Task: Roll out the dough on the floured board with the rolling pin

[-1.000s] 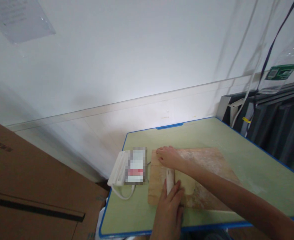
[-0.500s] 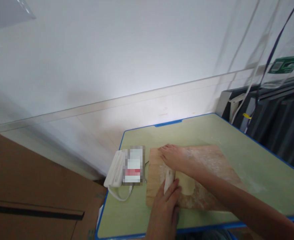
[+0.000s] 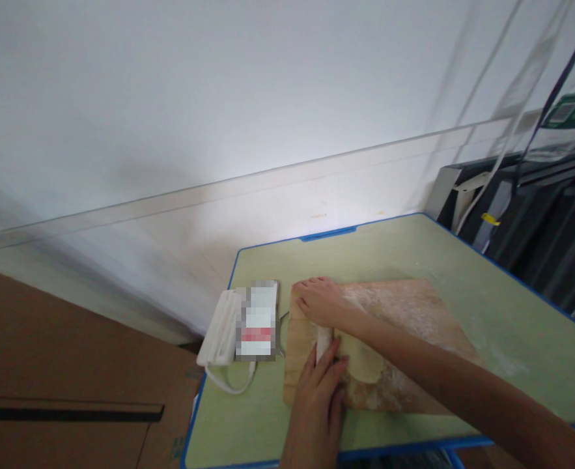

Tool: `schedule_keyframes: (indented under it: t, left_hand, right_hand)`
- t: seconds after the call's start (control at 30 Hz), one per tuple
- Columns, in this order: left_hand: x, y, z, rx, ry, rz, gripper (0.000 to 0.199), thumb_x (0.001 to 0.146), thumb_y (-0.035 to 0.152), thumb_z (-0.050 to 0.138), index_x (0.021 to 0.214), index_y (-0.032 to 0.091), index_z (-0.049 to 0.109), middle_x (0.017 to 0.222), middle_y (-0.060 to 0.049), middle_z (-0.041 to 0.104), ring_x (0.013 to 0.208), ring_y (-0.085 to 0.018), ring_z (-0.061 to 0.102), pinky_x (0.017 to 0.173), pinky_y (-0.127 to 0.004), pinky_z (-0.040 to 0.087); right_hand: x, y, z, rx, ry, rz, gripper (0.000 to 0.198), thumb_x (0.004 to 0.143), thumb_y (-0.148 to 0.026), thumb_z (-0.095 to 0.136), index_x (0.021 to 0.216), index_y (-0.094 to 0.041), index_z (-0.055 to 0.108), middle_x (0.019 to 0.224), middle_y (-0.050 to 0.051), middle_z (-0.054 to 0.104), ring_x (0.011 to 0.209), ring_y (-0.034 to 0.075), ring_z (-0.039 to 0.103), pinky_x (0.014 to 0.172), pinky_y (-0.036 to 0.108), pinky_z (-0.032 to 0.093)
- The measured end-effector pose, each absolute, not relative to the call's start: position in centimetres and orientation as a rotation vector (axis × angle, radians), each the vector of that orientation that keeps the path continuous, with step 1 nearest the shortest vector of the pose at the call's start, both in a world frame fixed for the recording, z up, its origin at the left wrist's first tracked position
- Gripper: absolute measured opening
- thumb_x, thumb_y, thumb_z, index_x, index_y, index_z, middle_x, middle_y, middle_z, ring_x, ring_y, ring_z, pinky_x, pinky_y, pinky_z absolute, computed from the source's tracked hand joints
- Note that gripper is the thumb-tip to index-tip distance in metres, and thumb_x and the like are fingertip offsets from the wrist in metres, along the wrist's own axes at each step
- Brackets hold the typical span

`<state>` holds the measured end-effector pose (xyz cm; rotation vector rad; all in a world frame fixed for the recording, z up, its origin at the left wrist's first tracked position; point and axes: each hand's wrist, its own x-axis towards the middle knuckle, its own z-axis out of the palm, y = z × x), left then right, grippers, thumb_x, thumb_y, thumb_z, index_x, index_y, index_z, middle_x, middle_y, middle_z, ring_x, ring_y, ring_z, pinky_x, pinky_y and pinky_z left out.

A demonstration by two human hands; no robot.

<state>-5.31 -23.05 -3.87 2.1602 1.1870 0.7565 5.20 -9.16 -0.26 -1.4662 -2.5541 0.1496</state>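
"Pale-yellow flat dough sheet (image 3: 364, 363): where?"
"On the floured wooden board (image 3: 293, 374), right of the whitish rolling pin (image 3: 323, 341). Left hand (image 3: 314, 394) fingers lie over its near end, right hand (image 3: 320, 303) fingers its far; can't tell if gripping."
"Advice?"
"Press both ends evenly."

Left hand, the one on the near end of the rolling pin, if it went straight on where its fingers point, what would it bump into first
Most likely the right hand or its wrist, just ahead over the rolling pin; depth makes exactly where unclear.
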Motion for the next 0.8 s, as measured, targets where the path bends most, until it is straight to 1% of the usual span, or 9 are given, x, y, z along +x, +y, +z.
schedule_keyframes:
  t: [0.1, 0.23, 0.4, 0.67, 0.8]
  left_hand:
    - [-5.4, -23.0, -3.7, 2.138, 1.182, 0.768, 0.041, 0.085, 0.01, 0.038, 0.122, 0.024, 0.047, 0.14, -0.004, 0.032, 0.13, -0.022, 0.023, 0.104, -0.049, 0.025]
    - [-5.5, -23.0, -3.7, 2.112, 1.212, 0.784, 0.037, 0.086, 0.013, 0.039, 0.119, 0.025, 0.05, 0.14, -0.003, 0.033, 0.131, -0.022, 0.023, 0.104, -0.049, 0.025]
    - [-5.6, -23.1, -3.7, 2.09, 1.212, 0.83, 0.037, 0.086, 0.013, 0.04, 0.119, 0.025, 0.05, 0.139, -0.003, 0.034, 0.13, -0.022, 0.025, 0.105, -0.048, 0.024]
    - [-5.3, -23.1, -3.6, 2.025, 1.242, 0.849, 0.043, 0.08, 0.008, 0.046, 0.119, 0.024, 0.052, 0.138, -0.004, 0.036, 0.13, -0.024, 0.025, 0.105, -0.05, 0.022]
    - [-5.2, -23.2, -3.8, 2.008, 1.251, 0.871, 0.041, 0.08, 0.009, 0.047, 0.118, 0.025, 0.052, 0.137, -0.004, 0.037, 0.129, -0.023, 0.026, 0.105, -0.051, 0.021]
  right_hand:
    - [4.4, -8.8, -0.4, -1.446, -2.563, 0.157, 0.026, 0.086, -0.025, 0.037, 0.103, -0.017, 0.055, 0.104, 0.01, 0.063, 0.096, 0.022, 0.056, 0.081, 0.034, 0.036]
    - [3.5, -8.5, -0.6, -1.425, -2.576, 0.157, 0.025, 0.085, -0.027, 0.043, 0.103, -0.015, 0.056, 0.103, 0.01, 0.062, 0.095, 0.021, 0.055, 0.081, 0.036, 0.039]
    - [3.3, -8.4, -0.7, -1.429, -2.588, 0.15, 0.027, 0.086, -0.034, 0.049, 0.105, -0.016, 0.054, 0.106, 0.006, 0.057, 0.092, 0.019, 0.056, 0.079, 0.041, 0.045]
    - [3.4, -8.3, -0.8, -1.449, -2.579, 0.186, 0.029, 0.085, -0.032, 0.051, 0.11, -0.017, 0.052, 0.111, 0.007, 0.055, 0.093, 0.019, 0.055, 0.077, 0.041, 0.047]
    - [3.4, -8.2, -0.9, -1.461, -2.546, 0.237, 0.03, 0.085, -0.032, 0.051, 0.111, -0.017, 0.052, 0.112, 0.007, 0.054, 0.093, 0.019, 0.055, 0.077, 0.041, 0.047]
